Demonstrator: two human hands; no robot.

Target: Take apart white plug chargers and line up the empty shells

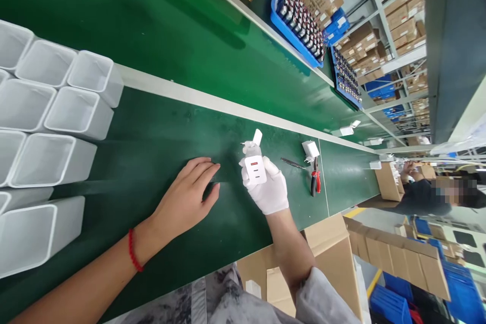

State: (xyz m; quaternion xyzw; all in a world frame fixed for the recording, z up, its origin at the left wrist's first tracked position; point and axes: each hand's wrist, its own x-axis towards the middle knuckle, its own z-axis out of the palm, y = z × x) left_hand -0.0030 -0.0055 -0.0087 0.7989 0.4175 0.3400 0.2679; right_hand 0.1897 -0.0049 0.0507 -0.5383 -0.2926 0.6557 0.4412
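Note:
My right hand [269, 188], in a white glove, is closed round a white charger plug [255, 169]. The charger's port face, with one red port and two dark slots, points toward me. Beyond it a small white flap-like piece [257, 137] sticks up at the charger's far end; how it is joined I cannot tell. My left hand [189, 197], bare with a red bracelet [134, 250] at the wrist, is over the green bench [163, 136]. Its fingers are stretched and the thumb stands apart, with nothing held. A gap separates it from the charger.
White open bins [72, 111] stand at the left. Right of my gloved hand lie red-and-black pliers [315, 179], a thin metal tool [293, 163] and another white charger [311, 149]. A blue tray [283, 17] of parts stands beyond the conveyor [182, 35]. Cardboard boxes [330, 248] are below right; a person [425, 195] is farther off.

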